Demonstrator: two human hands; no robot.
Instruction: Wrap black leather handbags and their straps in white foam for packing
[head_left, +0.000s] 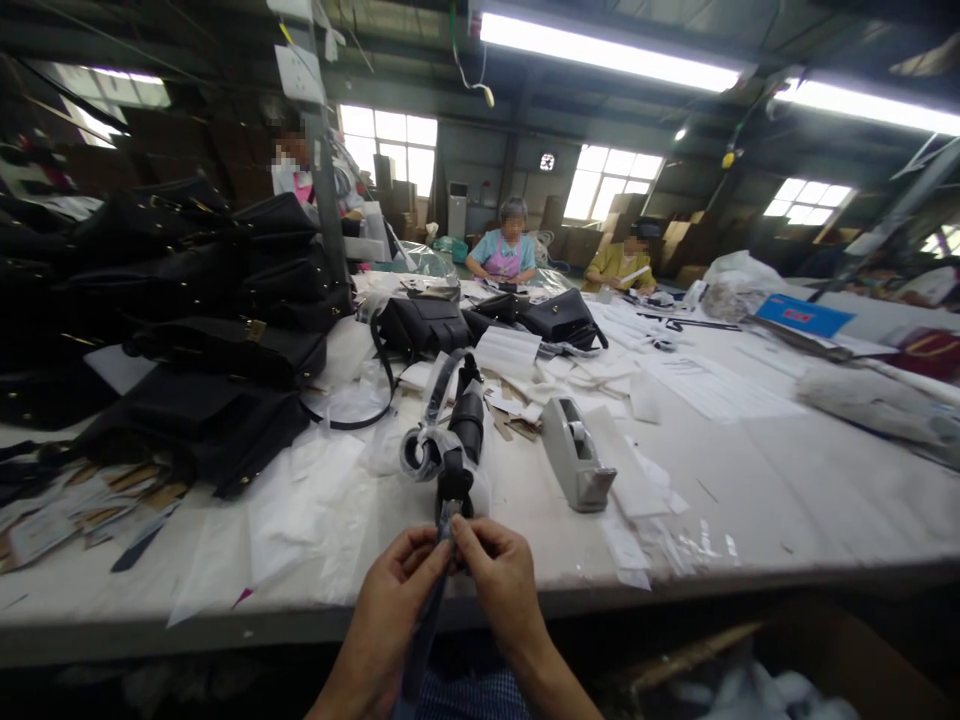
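Note:
At the table's front edge, my left hand (401,580) pinches a black strap (426,630) that hangs down toward my lap. My right hand (501,575) is closed at the same spot, thumb and finger pinching the strap's upper end, where clear plastic film (450,510) covers it. Just beyond my fingers stands a black bag (469,425), seen end-on. A film-wrapped handle (442,385) arches over it, and a wrapped loop (417,455) sticks out on its left. A grey tape dispenser (576,455) sits right of the bag.
Black bags (225,370) are piled high at the left. Paper sheets and plastic bags (300,490) litter the white table (750,490). Two more black bags (427,325) lie behind. Co-workers (506,250) sit across the table. Below right is an open carton (697,655).

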